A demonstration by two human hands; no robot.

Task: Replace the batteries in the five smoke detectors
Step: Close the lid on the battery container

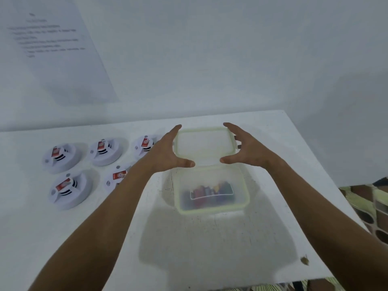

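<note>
On the white table nearest you, a clear container holds blurred coloured batteries, count unclear. Beyond it your left hand and right hand, fingers spread, grip its lid by the sides. Left: five smoke detectors, two partly behind your left forearm. Paper sheet on wall.

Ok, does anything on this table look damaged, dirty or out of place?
Mostly tidy: the five smoke detectors sit in neat rows. Two oddities: a small brownish scrap lies alone near the table's front right edge, and dark scuff marks speckle the surface around the open container.
</note>
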